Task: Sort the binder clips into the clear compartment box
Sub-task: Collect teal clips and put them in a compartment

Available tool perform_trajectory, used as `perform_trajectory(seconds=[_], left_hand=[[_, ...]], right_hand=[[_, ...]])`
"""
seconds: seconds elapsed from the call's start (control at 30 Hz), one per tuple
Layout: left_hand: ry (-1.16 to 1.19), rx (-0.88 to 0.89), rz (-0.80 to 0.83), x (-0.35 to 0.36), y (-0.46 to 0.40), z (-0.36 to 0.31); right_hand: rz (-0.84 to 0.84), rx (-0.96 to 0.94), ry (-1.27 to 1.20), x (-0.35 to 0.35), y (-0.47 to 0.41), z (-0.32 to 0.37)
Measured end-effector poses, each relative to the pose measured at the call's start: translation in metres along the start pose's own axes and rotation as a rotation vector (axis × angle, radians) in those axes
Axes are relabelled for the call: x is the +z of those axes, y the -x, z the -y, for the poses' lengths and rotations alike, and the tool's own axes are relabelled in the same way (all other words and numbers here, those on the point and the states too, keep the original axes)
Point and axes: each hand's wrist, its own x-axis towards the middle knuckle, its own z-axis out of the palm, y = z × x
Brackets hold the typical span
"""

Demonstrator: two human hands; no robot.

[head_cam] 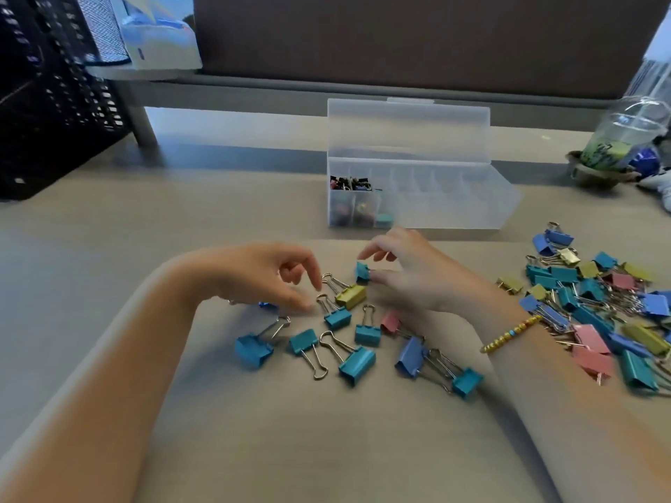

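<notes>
R hand (406, 274) pinches a teal clip (362, 272) betw. thumb and fingers, just above the desk (254, 430). L hand (261, 274) hovers over loose clips, fingers loosely curled, holding nothing. Clear compartment box (435, 197) sits behind, lid up; clip pile (595, 303) at right.

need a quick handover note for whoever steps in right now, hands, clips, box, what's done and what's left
Right hand: pinches a small teal clip above the desk.
Left hand: holds nothing, fingertips by the near clips.
Clear box: lid open, only its leftmost compartments hold clips.
Left: the near scatter and the big mixed pile on the right.
</notes>
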Motion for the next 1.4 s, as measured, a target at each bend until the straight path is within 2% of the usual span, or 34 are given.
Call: perform_trajectory(seconds=[0.2, 0.3, 0.37, 0.5, 0.6, 0.7, 0.8, 0.9, 1.0, 1.23, 1.4], left_hand=[[-0.047, 0.022, 0.032, -0.006, 0.032, 0.025], [-0.112, 0.018, 0.046, 0.003, 0.03, 0.021], [-0.165, 0.012, -0.006, 0.012, 0.021, 0.009], [-0.372, 0.01, -0.115, 0.026, 0.004, 0.001], [-0.402, -0.032, -0.258, 0.027, -0.002, 0.007], [-0.379, 0.029, -0.392, 0.025, -0.004, 0.012], [-0.189, 0.115, -0.342, 0.022, 0.004, 0.012], [-0.212, 0.143, -0.203, 0.025, 0.009, 0.009], [-0.268, 0.117, -0.156, 0.027, 0.008, 0.009], [-0.315, 0.096, -0.155, 0.028, 0.005, 0.009], [-0.233, 0.12, -0.343, 0.03, 0.002, 0.008]], right_hand=[[0.056, -0.123, -0.139, 0.005, 0.012, 0.016], [0.075, -0.157, -0.038, 0.009, 0.013, 0.021], [0.045, -0.16, 0.075, 0.011, 0.012, 0.023], [0.075, -0.156, 0.099, 0.013, 0.011, 0.024], [0.071, -0.153, 0.169, 0.014, 0.009, 0.022], [0.033, -0.12, 0.231, 0.016, 0.008, 0.019], [0.023, -0.151, 0.186, 0.014, 0.011, 0.019], [0.064, -0.216, 0.194, 0.016, 0.012, 0.022], [0.093, -0.212, 0.27, 0.021, 0.009, 0.022], [0.006, -0.194, 0.276, 0.021, -0.001, 0.021], [0.012, -0.178, 0.325, 0.025, -0.004, 0.017]])
